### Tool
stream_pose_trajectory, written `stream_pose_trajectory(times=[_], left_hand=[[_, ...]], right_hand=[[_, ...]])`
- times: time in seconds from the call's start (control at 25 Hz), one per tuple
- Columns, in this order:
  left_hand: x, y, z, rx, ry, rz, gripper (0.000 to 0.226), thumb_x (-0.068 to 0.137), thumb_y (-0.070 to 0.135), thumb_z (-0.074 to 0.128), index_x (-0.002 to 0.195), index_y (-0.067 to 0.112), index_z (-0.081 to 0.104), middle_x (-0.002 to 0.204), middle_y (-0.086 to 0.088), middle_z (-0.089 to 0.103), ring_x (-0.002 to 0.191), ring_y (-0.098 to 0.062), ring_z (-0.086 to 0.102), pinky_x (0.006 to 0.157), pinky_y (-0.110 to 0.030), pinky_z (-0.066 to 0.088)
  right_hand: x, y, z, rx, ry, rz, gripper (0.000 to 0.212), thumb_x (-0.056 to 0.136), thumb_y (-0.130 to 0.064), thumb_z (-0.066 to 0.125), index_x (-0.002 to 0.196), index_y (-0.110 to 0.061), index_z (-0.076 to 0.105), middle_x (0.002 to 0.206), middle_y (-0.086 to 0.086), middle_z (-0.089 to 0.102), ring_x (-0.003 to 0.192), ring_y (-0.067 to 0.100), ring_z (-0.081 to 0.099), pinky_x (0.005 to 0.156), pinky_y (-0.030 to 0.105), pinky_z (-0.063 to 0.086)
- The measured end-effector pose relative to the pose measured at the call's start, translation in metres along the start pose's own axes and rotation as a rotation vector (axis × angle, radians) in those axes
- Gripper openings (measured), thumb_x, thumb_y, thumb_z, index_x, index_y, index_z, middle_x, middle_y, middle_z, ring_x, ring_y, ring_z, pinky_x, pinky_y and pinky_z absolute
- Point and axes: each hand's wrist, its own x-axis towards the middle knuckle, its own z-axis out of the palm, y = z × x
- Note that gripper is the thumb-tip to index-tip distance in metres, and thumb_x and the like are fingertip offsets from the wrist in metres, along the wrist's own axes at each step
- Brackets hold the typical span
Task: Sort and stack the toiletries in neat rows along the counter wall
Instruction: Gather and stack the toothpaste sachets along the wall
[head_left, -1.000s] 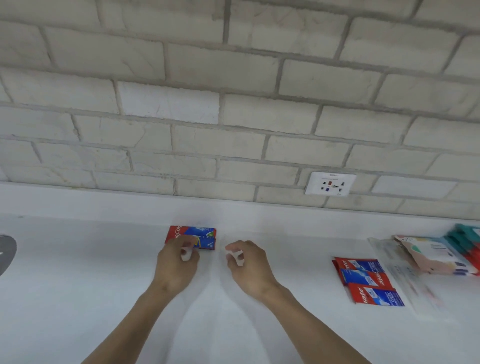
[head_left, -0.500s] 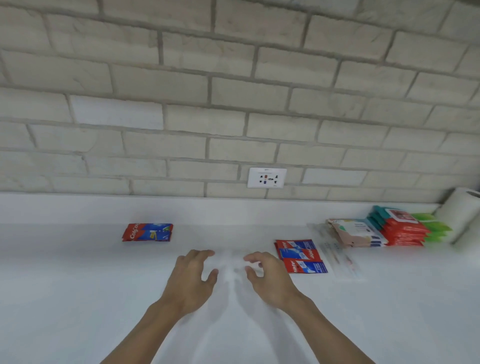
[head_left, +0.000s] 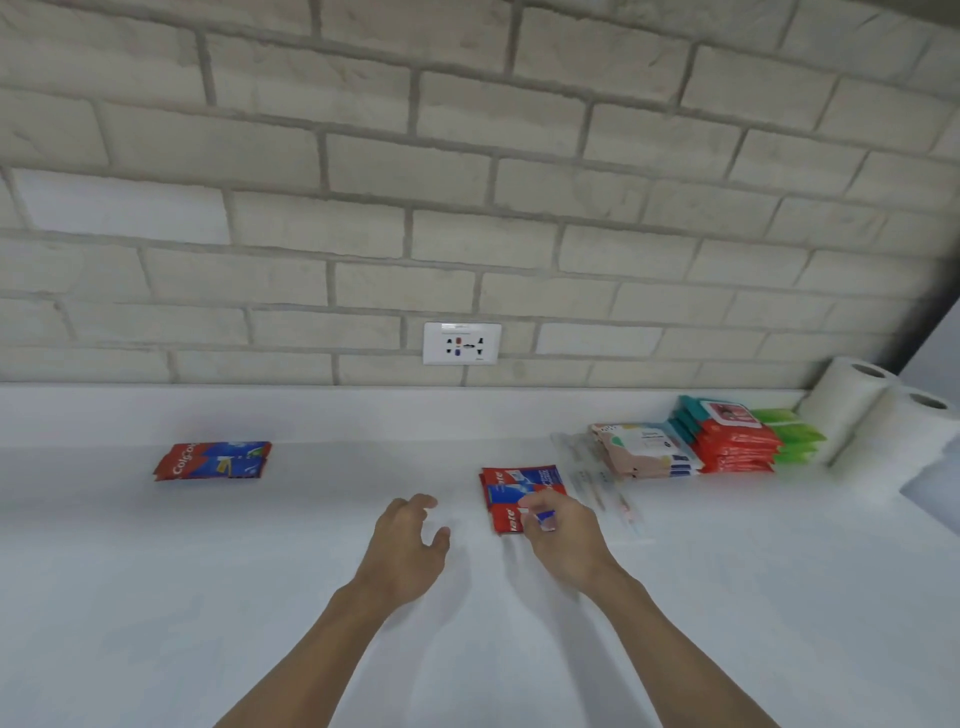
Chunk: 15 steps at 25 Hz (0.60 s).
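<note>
Hands: left hand (head_left: 408, 540) loose, empty; right hand (head_left: 563, 540) around red "ate" toothpaste box (head_left: 506, 519); "Colg" boxes (head_left: 213, 461) apart

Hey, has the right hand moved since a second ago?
Yes. The right hand went rightward, from left of the wall socket to the toothpaste pile right of it.

Red-and-blue toothpaste boxes (head_left: 213, 460) lie stacked at left; three more boxes (head_left: 519, 483) (overlapping, flat) lie mid-counter; wipe packs (head_left: 732, 441) sit stacked against the wall.
</note>
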Motion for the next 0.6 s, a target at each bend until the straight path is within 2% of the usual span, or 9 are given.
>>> stream_pose_trajectory(times=[0.12,0.32,0.44,0.6], left_hand=[[0.008,0.006,0.023,0.012,-0.022,-0.041,0.042,0.092,0.027,0.058,0.132,0.018,0.050,0.122,-0.004,0.053,0.107,-0.019,0.056,0.093,-0.023,0.045],[0.029,0.022,0.048,0.095,-0.063,-0.065,0.039,0.096,0.021,0.052,0.134,0.015,0.049,0.129,-0.007,0.052,0.115,-0.020,0.055,0.097,-0.024,0.044],[0.049,0.031,0.058,0.110,-0.060,-0.086,0.039,0.098,0.016,0.048,0.136,0.013,0.047,0.131,-0.009,0.052,0.115,-0.019,0.056,0.096,-0.022,0.043],[0.073,0.042,0.069,0.050,-0.049,-0.172,0.040,0.098,0.014,0.049,0.138,0.011,0.047,0.134,-0.010,0.052,0.119,-0.020,0.053,0.095,-0.023,0.044]], right_hand=[[0.016,0.014,-0.015,-0.036,-0.014,0.037,0.022,0.093,-0.012,0.062,0.115,-0.014,0.065,0.116,0.002,0.063,0.107,0.014,0.060,0.080,0.014,0.049],[0.050,0.026,-0.032,-0.146,-0.046,0.026,0.028,0.096,-0.016,0.058,0.123,-0.011,0.061,0.127,0.005,0.061,0.100,0.011,0.057,0.073,0.020,0.055],[0.071,0.033,-0.033,-0.240,-0.081,0.028,0.030,0.097,-0.023,0.057,0.125,-0.014,0.058,0.128,0.004,0.060,0.104,0.015,0.062,0.057,0.012,0.048],[0.096,0.039,-0.035,-0.322,-0.144,0.013,0.031,0.097,-0.026,0.056,0.126,-0.015,0.056,0.128,0.003,0.062,0.104,0.015,0.063,0.052,0.010,0.041]])
